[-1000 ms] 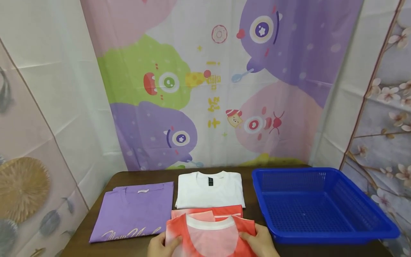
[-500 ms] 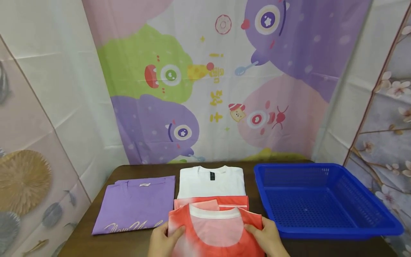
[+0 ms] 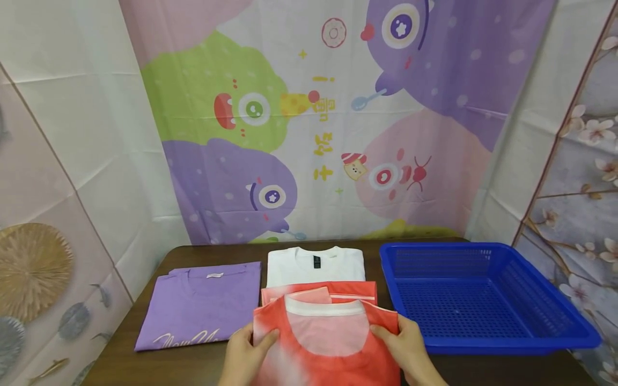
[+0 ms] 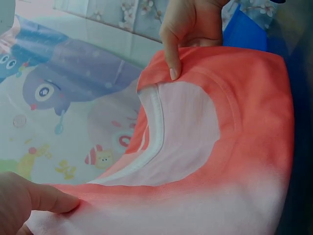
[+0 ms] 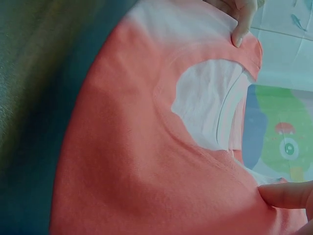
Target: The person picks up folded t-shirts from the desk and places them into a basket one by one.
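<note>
Both hands hold a red, pink and white T-shirt (image 3: 333,367) by its shoulders, its white-banded neckline toward the back. My left hand (image 3: 243,354) pinches the left shoulder, thumb on the front. On the opposite shoulder, my right hand (image 3: 406,348) does the same. In the left wrist view the shirt (image 4: 254,107) hangs raised between the hands. A red and pink folded section (image 3: 354,290) shows behind the collar; whether it belongs to the same shirt, I cannot tell. Beyond it lies a folded white T-shirt (image 3: 294,271), its lower part covered.
A folded purple T-shirt (image 3: 203,300) with pale lettering lies at the left of the dark wooden table (image 3: 120,356). At the right stands a blue plastic basket (image 3: 487,343) with a perforated bottom. A cartoon-printed curtain (image 3: 333,214) hangs behind the table.
The red T-shirt has risen or moved forward in both hands, and hides more of the white T-shirt. Both hands keep their hold. The head view has shifted slightly.
</note>
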### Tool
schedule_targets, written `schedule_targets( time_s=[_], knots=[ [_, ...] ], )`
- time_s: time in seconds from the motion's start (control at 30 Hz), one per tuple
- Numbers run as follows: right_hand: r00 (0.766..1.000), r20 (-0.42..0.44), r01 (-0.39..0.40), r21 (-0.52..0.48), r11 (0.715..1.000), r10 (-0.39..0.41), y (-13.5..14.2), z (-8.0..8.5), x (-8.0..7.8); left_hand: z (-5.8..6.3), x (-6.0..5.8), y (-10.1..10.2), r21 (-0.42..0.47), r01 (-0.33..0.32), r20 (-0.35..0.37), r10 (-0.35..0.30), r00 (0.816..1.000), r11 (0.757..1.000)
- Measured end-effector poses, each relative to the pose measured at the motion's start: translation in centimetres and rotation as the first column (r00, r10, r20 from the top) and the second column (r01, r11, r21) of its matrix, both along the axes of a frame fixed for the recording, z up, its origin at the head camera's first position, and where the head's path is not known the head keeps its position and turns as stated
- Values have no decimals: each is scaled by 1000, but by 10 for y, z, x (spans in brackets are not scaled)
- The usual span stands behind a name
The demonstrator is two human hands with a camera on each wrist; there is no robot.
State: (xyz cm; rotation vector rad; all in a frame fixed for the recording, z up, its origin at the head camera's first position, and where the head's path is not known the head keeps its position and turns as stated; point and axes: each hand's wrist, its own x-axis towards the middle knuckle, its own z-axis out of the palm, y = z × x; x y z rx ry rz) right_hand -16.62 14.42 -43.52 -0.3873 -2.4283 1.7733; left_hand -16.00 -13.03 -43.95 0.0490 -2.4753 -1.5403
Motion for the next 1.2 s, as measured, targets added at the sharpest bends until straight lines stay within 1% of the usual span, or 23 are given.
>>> schedule_targets(
  time_s=[0.1,0.2,0.47,0.6,0.7,0.93,1.1,1.2],
  knots=[
    [1000,16,4,-9,1000,-3,2,4,-1,4,0,3,56,23,12,-24,1000,998],
    [1000,16,8,-24,1000,-7,5,7,-2,7,-1,5,87,40,8,-41,999,995],
    [1000,5,5,-45,999,-4,8,21,-6,17,-5,7,138,32,6,-33,999,990],
    [1000,1,-2,-42,999,2,12,32,-8,25,-9,10,132,25,-10,-24,1000,991],
    [1000,-8,-3,-26,1000,3,18,42,-10,33,-11,13,119,30,-37,-26,999,992],
    [1000,-13,-20,9,1000,21,46,73,-12,56,-22,32,135,70,-104,-56,993,988],
    [999,-32,-14,35,999,15,66,89,-12,70,-29,45,114,131,-158,-113,981,985],
    [999,-42,4,84,996,0,79,96,-13,75,-33,55,122,178,-199,-152,968,977]
  ],
)
